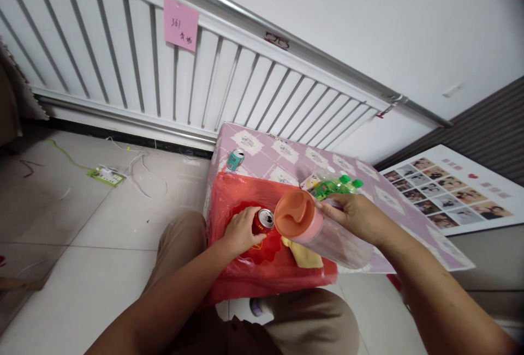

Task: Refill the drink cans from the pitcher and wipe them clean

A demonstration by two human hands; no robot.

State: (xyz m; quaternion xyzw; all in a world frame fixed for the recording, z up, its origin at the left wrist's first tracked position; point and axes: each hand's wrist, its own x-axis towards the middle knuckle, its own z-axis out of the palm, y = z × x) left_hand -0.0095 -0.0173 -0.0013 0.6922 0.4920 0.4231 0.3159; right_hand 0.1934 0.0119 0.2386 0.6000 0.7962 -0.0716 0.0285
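Note:
My left hand (240, 233) is wrapped round a red drink can (265, 218), whose silver top faces up with its mouth opened. In my right hand (352, 214) is a clear plastic pitcher (344, 246) with an orange lid (295, 214); it lies tilted over, lid end toward the can. The lid's edge comes close to the can's rim, and I cannot tell if they touch. Below the can is a red scalloped tray (234, 214) on a red plastic sheet (270, 284). A yellow cloth (308, 257) lies partly under the pitcher.
A teal can (235, 160) stands at the back left of the flowered tablecloth (282, 152). Bottles with green caps (345, 179) lie behind my right hand. A white radiator (245, 85) borders the table; a power strip (107, 175) with cables is on the floor.

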